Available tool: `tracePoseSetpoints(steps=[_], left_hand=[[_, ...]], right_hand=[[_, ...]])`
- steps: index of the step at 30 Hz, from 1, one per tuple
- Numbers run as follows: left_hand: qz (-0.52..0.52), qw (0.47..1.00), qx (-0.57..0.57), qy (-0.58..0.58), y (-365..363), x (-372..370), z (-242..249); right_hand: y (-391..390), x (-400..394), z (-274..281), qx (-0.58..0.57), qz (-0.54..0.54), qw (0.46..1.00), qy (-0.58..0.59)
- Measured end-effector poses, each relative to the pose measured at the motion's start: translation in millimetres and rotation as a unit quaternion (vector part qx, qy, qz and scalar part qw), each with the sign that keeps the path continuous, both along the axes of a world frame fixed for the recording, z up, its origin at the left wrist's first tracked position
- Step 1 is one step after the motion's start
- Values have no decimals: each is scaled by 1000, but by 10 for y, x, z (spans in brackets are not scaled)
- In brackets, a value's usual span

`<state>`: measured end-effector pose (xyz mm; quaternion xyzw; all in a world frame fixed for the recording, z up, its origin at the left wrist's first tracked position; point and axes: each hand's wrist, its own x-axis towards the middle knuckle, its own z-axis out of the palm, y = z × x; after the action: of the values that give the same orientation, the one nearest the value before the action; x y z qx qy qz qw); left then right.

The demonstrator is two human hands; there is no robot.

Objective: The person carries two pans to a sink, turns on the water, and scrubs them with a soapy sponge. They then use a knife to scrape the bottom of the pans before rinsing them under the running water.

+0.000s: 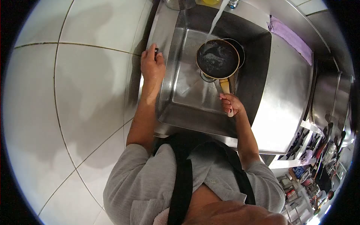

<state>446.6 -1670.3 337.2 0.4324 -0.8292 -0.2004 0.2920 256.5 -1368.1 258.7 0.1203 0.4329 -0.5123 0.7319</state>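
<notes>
My right hand [231, 104] is wrapped around the pale handle of a dark frying pan [217, 62]. The pan is held over the sink [183, 86], tipped slightly, with water and some foam on its inner surface. A stream of water [216, 20] falls from above onto its far edge. Behind the pan, another round dark vessel [240, 52] shows partly; the rest of it is hidden. At the sink's left rim, my left hand [153, 67] has its fingers bent round a small dark thing that I cannot make out.
A metal tap fitting [233, 3] and a metal pot [180, 3] stand at the back. A purple cloth [290, 35] lies along the right counter [285, 86]. White tiled wall [90, 75] borders the left. Utensils [326, 150] crowd a rack at lower right.
</notes>
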Motion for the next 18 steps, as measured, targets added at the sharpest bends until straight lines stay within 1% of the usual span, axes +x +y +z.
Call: tracePoseSetpoints(steps=[2,5,6,8,11,14,16,17,18], left_hand=[[-2,997,-49,-66,-130,79,-112],[8,996,-5,-90,-106,73,-136],[5,996,-23,-82,-120,41,-115],[-1,996,-56,-67,-161,-26,-68],[-26,996,-34,-84,-220,-121,13],[-48,992,-13,-116,-261,-69,-63],[-53,995,-15,-82,-286,4,-178],[-57,996,-13,-67,-267,23,-157],[-48,996,-8,-78,-255,46,-135]], right_hand=[[31,-2,101,-18,0,1000,24],[53,18,247,-13,-2,997,70],[46,18,279,-6,-1,996,87],[34,17,321,-19,-13,996,81],[68,17,394,-9,-17,996,83],[83,21,398,-15,-17,995,95],[97,53,342,-25,-17,995,94],[111,59,302,-29,-16,995,90],[124,60,267,-32,-16,996,86]])
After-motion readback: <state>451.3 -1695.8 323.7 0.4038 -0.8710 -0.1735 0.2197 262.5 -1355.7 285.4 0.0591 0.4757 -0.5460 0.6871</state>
